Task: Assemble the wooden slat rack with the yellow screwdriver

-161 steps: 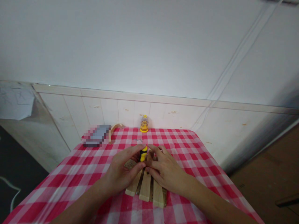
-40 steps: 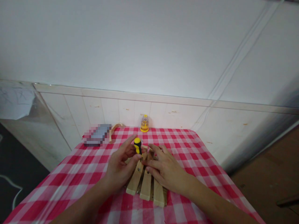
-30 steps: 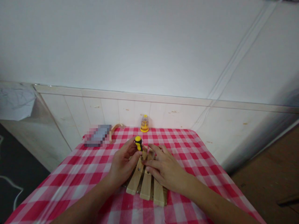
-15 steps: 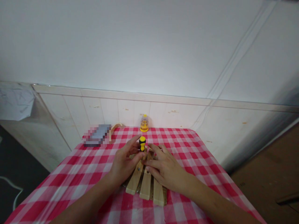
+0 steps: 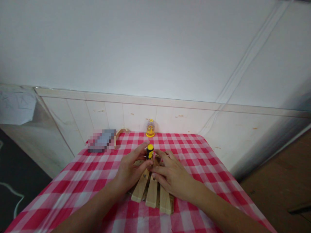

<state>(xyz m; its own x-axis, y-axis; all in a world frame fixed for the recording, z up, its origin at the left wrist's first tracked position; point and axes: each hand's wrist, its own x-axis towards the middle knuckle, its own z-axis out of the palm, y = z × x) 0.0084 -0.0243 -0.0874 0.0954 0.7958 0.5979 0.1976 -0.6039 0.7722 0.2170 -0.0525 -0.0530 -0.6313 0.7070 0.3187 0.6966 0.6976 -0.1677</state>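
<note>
L hand point(image 5: 132, 166) has thumb + fingers closed round a stubby yellow-and-black screwdriver point(image 5: 150, 152), handle roughly upright, yellow end cap on top; index finger stretches up behind it nr the cap, thumb sits at the lower end of the handle. Shaft + tip are hidden by the fingers, so can't tell what the tip touches. R hand point(image 5: 171, 171) is spread fairly wide, palm down, fingers a bit bent and resting over the far part of the wooden slats point(image 5: 152, 195) just beside the screwdriver — can't tell how hard it presses. Three slats show, pale wood, fanned w/ their near ends toward the person and gaps btwn them; L one has a dark screw or hole point(image 5: 145, 176) partway up, middle one has a dark round spot by the R fingertips. Something darker + speckled lies under them, mostly covered. All of it sits mid-table on a red-and-white checked tablecloth point(image 5: 189, 145). At the far edge, nr the wall: a clear-topped yellow bit-set holder point(image 5: 150, 129), upright; farther L a curved wooden piece point(image 5: 116, 137) next to a flat, dark-edged device point(image 5: 102, 140), prob a phone — pixelated, details unreadable. Behind: white wainscot point(image 5: 114, 113), thin cables point(image 5: 252, 53) slanting up the wall at R, sheet of paper point(image 5: 18, 108) w/ faint drawn lines at far L.
</note>
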